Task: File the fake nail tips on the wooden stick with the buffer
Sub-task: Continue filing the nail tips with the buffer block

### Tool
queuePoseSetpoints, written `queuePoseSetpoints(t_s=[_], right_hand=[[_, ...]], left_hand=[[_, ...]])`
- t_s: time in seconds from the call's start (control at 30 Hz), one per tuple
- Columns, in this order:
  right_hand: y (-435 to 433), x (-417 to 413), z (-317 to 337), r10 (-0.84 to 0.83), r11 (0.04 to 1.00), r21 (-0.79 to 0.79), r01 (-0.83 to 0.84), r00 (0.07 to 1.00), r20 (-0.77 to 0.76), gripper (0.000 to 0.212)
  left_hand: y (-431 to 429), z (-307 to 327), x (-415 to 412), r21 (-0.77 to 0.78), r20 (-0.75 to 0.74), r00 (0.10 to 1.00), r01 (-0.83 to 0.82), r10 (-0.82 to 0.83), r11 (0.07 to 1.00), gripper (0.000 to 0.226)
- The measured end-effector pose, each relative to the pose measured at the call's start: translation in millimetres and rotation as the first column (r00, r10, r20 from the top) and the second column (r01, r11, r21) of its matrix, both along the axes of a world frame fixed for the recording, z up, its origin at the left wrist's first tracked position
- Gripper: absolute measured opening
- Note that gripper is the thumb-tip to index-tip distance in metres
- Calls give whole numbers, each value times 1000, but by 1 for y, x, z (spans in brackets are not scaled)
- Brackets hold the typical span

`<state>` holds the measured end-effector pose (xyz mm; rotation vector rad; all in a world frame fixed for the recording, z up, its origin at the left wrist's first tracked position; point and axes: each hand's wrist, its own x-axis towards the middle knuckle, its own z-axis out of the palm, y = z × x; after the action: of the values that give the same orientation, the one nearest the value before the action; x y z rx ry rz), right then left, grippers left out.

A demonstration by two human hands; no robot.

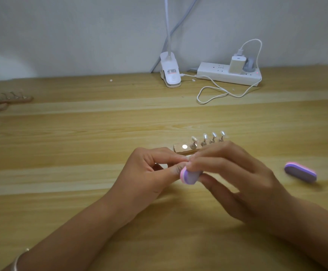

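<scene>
We see the right hand (237, 178) with its grip closed round a pink-and-purple buffer (189, 176), fingers over it and thumb beneath, just above the surface (100, 133). The left hand (151, 173) meets it, its grip pinched on a small pale piece (188, 157) too blurred to name, close against the buffer's end. Just behind the hands lies the wooden stick (180, 150) with four nail tips (214, 134) standing on it, and a second buffer (301, 172) lies well apart to the right.

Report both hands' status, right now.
Left hand: pinches something small, apparently a nail tip; too blurred to be sure.
Right hand: grips the pink-and-purple buffer.
</scene>
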<state>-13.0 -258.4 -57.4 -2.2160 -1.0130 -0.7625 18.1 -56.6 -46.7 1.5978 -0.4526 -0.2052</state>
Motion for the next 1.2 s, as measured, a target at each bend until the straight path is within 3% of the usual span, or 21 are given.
queuePoseSetpoints(t_s=[0.4, 0.63, 0.87, 0.97, 1.03, 1.2], right_hand=[[-11, 7, 3, -19, 999, -43, 17, 999, -39, 14], [-16, 5, 4, -58, 998, -19, 58, 998, -36, 15], [-20, 10, 5, -190, 981, 35, 192, 980, -63, 17], [-15, 2, 5, -94, 991, 85, 100, 993, -78, 14], [-8, -3, 3, -36, 999, 33, 38, 998, -58, 13], [-16, 6, 5, -114, 993, 12, 115, 993, -38, 11]], left_hand=[[-1, -4, 1, 173, 214, 976, -77, 39, 982, 14], [1, -3, -1, 169, 248, 969, -53, 9, 984, 10], [1, -3, 2, 104, 97, 995, -8, -2, 995, 12], [2, -1, 1, 115, 111, 993, 21, -34, 993, 20], [1, 1, 0, 114, 111, 992, 46, -59, 992, 22], [0, 1, -1, 117, 102, 993, 44, -56, 992, 19]])
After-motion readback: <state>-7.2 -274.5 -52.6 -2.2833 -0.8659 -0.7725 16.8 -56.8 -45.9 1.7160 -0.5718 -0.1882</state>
